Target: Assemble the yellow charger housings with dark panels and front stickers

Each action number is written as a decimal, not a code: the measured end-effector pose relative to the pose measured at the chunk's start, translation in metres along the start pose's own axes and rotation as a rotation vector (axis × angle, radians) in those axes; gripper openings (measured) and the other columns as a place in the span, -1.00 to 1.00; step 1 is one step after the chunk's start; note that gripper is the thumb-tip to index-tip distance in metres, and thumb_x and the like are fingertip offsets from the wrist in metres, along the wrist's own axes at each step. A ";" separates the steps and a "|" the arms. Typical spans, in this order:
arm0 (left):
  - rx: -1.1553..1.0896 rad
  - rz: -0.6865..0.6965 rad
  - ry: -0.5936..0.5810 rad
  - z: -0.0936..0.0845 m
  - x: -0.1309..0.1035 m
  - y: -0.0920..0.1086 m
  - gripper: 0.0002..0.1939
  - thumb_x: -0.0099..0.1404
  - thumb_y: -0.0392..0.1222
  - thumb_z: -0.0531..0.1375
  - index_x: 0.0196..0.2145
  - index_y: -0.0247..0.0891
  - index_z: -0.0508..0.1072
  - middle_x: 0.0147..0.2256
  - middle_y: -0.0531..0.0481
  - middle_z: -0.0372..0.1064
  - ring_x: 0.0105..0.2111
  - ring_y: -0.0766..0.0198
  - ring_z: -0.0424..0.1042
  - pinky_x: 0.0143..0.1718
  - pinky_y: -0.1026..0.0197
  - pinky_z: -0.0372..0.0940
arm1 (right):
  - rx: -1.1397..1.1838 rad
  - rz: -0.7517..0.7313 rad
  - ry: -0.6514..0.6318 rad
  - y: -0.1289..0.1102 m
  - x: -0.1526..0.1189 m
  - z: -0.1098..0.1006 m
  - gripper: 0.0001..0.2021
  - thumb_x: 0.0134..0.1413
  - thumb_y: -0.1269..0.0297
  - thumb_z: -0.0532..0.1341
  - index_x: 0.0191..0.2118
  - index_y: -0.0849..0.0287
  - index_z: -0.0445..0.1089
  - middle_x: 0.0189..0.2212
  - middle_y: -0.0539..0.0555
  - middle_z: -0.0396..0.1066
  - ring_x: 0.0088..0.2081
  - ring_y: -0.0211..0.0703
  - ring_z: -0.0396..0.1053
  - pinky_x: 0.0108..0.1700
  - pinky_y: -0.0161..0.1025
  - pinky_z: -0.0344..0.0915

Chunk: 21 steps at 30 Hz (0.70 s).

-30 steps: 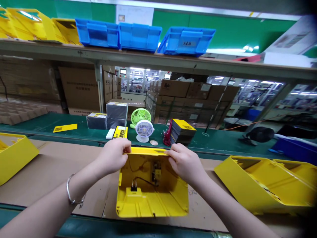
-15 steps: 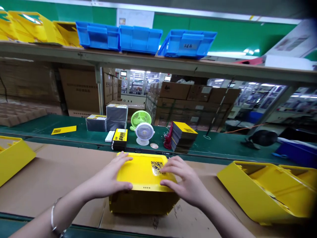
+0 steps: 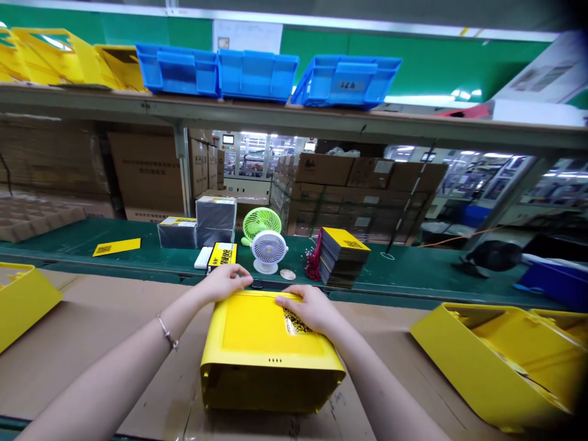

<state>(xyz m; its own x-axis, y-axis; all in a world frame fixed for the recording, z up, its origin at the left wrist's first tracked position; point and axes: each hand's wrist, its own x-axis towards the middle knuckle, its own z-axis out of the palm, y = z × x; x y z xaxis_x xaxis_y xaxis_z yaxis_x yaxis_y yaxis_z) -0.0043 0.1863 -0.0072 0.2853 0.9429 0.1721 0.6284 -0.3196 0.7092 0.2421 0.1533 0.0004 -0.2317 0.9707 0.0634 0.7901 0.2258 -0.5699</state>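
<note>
A yellow plastic housing (image 3: 257,331) with a dark open front lies before me on the cardboard-covered bench. A black-and-white QR code sticker shows on the right of its top, partly under my right hand (image 3: 315,309). That hand grips the housing's back right corner, its thumb lying on top. Over the back left edge is my left hand (image 3: 226,283), fingers curled together in a pinch; whatever they hold, if anything, cannot be made out. Just behind it sits a black pack with a yellow label (image 3: 223,253), partly covered by the hand.
Beyond the housing stand a white fan (image 3: 267,250), a green fan (image 3: 261,222) and a stack of yellow-topped cards (image 3: 342,260) beside red cords (image 3: 314,260). More yellow housings lie right (image 3: 487,361) and left (image 3: 27,300). Blue bins (image 3: 257,73) line the shelf above.
My left hand has left the housing's left side and moved to its back edge, fingers now closed. My right hand has shifted back along the top. The housing appears slightly nearer.
</note>
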 end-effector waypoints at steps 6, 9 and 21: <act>0.166 -0.057 0.220 -0.003 0.047 -0.052 -0.43 0.08 0.09 0.14 -0.03 -0.30 0.30 0.05 -0.27 0.24 0.07 -0.02 0.18 0.08 0.04 0.02 | -0.035 0.028 0.005 0.000 0.001 0.000 -0.54 0.00 -0.17 0.02 -0.35 0.10 0.44 -0.37 0.03 0.46 -0.39 -0.17 0.37 -0.47 -0.35 0.14; 0.242 -0.066 0.274 0.007 0.046 -0.078 -0.25 -0.04 0.02 0.25 0.08 -0.33 0.17 0.16 -0.34 0.04 0.20 -0.11 -0.10 0.16 -0.08 -0.21 | -0.028 0.026 0.002 -0.001 0.000 0.000 -0.51 0.00 -0.18 0.00 -0.38 0.14 0.44 -0.39 0.05 0.46 -0.41 -0.18 0.36 -0.50 -0.35 0.10; 0.212 0.000 0.561 0.000 0.003 -0.075 -0.79 0.16 -0.33 0.00 -0.33 -0.21 0.41 -0.22 -0.13 0.36 -0.14 0.10 0.35 -0.10 0.15 0.21 | -0.021 0.022 0.011 0.001 0.000 0.003 -0.53 -0.01 -0.19 0.02 -0.41 0.11 0.43 -0.45 0.00 0.44 -0.44 -0.21 0.34 -0.51 -0.36 0.08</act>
<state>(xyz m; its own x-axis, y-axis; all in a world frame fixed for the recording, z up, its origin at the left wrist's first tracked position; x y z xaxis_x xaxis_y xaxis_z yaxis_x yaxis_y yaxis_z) -0.0510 0.2135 -0.0598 -0.1040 0.8303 0.5475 0.7758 -0.2767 0.5670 0.2415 0.1532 -0.0024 -0.2079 0.9763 0.0605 0.8064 0.2060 -0.5543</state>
